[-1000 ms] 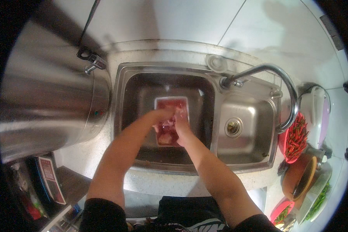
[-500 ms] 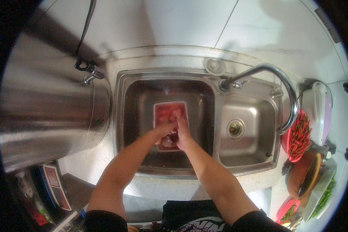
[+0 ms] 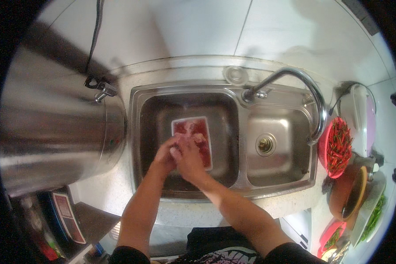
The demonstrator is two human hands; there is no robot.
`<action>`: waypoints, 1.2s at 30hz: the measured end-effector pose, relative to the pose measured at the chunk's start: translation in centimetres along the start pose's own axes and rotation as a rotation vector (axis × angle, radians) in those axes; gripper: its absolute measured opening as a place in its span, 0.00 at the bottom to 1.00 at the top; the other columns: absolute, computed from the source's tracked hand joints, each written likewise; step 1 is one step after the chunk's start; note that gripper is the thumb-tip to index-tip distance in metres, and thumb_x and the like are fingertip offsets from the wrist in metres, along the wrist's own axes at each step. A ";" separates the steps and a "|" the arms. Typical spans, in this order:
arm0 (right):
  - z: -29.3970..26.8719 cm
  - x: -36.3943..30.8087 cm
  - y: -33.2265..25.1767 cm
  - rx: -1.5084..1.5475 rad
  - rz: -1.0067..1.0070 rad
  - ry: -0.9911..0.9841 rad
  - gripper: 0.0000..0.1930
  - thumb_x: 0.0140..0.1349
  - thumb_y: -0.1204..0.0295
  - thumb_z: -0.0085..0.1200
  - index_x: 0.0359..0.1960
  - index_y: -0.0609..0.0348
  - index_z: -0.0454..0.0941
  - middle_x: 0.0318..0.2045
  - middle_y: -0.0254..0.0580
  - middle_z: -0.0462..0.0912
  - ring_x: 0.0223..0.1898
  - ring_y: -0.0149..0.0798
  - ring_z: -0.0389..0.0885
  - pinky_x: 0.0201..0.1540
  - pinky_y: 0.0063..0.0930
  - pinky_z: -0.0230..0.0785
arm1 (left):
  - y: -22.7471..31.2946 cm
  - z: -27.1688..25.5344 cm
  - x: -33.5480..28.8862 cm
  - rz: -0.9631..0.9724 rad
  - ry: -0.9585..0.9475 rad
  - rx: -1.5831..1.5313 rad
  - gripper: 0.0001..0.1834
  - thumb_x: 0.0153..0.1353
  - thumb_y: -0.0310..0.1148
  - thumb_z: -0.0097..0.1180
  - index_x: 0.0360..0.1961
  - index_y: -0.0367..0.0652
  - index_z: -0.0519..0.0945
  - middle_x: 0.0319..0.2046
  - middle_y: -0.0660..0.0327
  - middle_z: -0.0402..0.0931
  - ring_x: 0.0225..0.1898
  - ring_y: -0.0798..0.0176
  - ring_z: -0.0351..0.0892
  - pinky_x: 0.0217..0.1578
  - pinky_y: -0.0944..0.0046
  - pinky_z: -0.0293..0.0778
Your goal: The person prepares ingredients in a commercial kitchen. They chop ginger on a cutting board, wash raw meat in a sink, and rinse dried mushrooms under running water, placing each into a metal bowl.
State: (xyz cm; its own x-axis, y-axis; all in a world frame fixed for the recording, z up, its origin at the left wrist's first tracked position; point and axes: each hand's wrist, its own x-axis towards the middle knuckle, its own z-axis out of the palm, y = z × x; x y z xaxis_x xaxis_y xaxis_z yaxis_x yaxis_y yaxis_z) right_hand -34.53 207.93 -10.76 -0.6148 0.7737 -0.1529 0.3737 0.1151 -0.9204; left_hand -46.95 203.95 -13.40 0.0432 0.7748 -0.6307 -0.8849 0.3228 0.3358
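Observation:
A white rectangular tub stands in the large left sink basin. It contains dark red liquid and pale pinkish pieces that look like raw meat. Over the tub's left side my two hands meet. My left hand is curled closed, its fingers pressed against the other hand. My right hand lies over it, fingers bent and closed too. Whatever is between them is hidden by the fingers, and the fingertips are a little blurred.
A curved faucet arches over the small right basin with its drain. A large steel drum with a tap stands left. On the right are a red basket of red chilies, a brown pot and green chilies.
Both hands have come up out of the red liquid and shifted left, now pressed together over the tub's left edge. The view has shifted slightly.

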 end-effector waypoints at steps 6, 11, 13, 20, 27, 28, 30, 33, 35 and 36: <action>0.7 -4.2 -4.8 -0.546 -0.122 -0.068 0.35 0.65 0.54 0.57 0.70 0.56 0.63 0.72 0.65 0.56 0.69 0.79 0.55 0.65 0.74 0.52 | -0.1 0.1 -3.0 0.142 0.051 -0.071 0.19 0.63 0.38 0.59 0.53 0.40 0.77 0.49 0.55 0.81 0.50 0.52 0.81 0.54 0.51 0.78; 1.5 -4.8 -5.0 -0.506 -0.244 0.019 0.35 0.64 0.54 0.57 0.71 0.51 0.63 0.74 0.68 0.49 0.70 0.79 0.52 0.62 0.76 0.53 | -0.5 -0.2 -4.2 0.143 0.044 -0.128 0.20 0.61 0.38 0.61 0.52 0.40 0.77 0.48 0.55 0.81 0.50 0.54 0.82 0.52 0.52 0.80; 1.6 -5.1 -5.0 -0.513 -0.279 0.037 0.35 0.64 0.54 0.57 0.71 0.49 0.62 0.75 0.68 0.46 0.69 0.79 0.52 0.61 0.75 0.54 | -0.5 -0.7 -4.3 0.161 0.122 -0.105 0.20 0.61 0.38 0.60 0.52 0.40 0.77 0.48 0.55 0.81 0.50 0.53 0.82 0.53 0.52 0.79; 0.2 -6.2 -8.4 -0.473 -0.238 -0.063 0.36 0.64 0.55 0.58 0.73 0.43 0.62 0.77 0.58 0.44 0.71 0.78 0.47 0.60 0.80 0.51 | -0.8 -2.2 -4.7 0.209 0.172 -0.131 0.20 0.62 0.39 0.59 0.52 0.40 0.77 0.48 0.54 0.81 0.50 0.51 0.81 0.55 0.51 0.79; -3.0 -6.2 -7.1 -0.323 -0.189 0.079 0.36 0.66 0.58 0.57 0.73 0.54 0.59 0.72 0.62 0.56 0.73 0.64 0.56 0.70 0.61 0.55 | -1.6 -2.1 -3.7 0.387 -0.050 -0.240 0.21 0.64 0.40 0.57 0.53 0.39 0.77 0.49 0.52 0.80 0.51 0.48 0.81 0.55 0.48 0.78; -3.8 -6.1 -6.0 -0.307 -0.085 0.073 0.35 0.65 0.60 0.58 0.72 0.55 0.60 0.71 0.63 0.58 0.72 0.63 0.59 0.69 0.58 0.56 | -1.4 -1.8 -3.6 0.426 -0.143 -0.227 0.20 0.64 0.41 0.57 0.53 0.39 0.77 0.49 0.52 0.80 0.50 0.47 0.81 0.54 0.48 0.78; -5.3 -5.4 -3.4 -0.338 0.068 0.093 0.33 0.64 0.64 0.59 0.69 0.58 0.63 0.68 0.64 0.63 0.69 0.60 0.64 0.69 0.52 0.60 | -1.0 -1.0 -3.6 0.505 -0.243 -0.171 0.20 0.66 0.43 0.55 0.53 0.40 0.77 0.48 0.51 0.80 0.47 0.47 0.81 0.50 0.47 0.78; -6.5 -3.4 -0.1 -0.383 0.147 -0.073 0.31 0.63 0.67 0.58 0.66 0.63 0.65 0.67 0.64 0.64 0.64 0.58 0.71 0.65 0.49 0.68 | -0.4 0.8 -4.5 0.458 -0.109 -0.224 0.23 0.72 0.50 0.46 0.50 0.40 0.76 0.39 0.46 0.80 0.36 0.47 0.80 0.36 0.49 0.79; -5.5 -1.3 1.1 -0.460 0.177 -0.322 0.32 0.64 0.68 0.56 0.69 0.58 0.62 0.67 0.64 0.63 0.61 0.61 0.74 0.62 0.51 0.70 | 0.0 2.0 -5.3 0.458 -0.037 -0.204 0.28 0.75 0.54 0.41 0.51 0.36 0.73 0.33 0.43 0.81 0.29 0.51 0.79 0.29 0.54 0.77; -4.6 -0.6 1.4 -0.501 0.222 -0.456 0.33 0.64 0.68 0.55 0.71 0.56 0.61 0.67 0.64 0.62 0.60 0.62 0.75 0.61 0.52 0.72 | 0.3 2.5 -5.6 0.445 -0.038 -0.212 0.28 0.75 0.54 0.41 0.52 0.36 0.73 0.34 0.43 0.81 0.29 0.52 0.79 0.29 0.55 0.77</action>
State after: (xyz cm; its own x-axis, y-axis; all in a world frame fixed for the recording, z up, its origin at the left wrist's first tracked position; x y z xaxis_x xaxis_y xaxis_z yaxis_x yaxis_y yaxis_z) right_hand -30.43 210.48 -10.34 -0.6757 0.4871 -0.5533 0.7306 0.3422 -0.5909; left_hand -46.33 201.11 -8.04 -0.3463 0.8332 -0.4311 -0.8962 -0.1580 0.4146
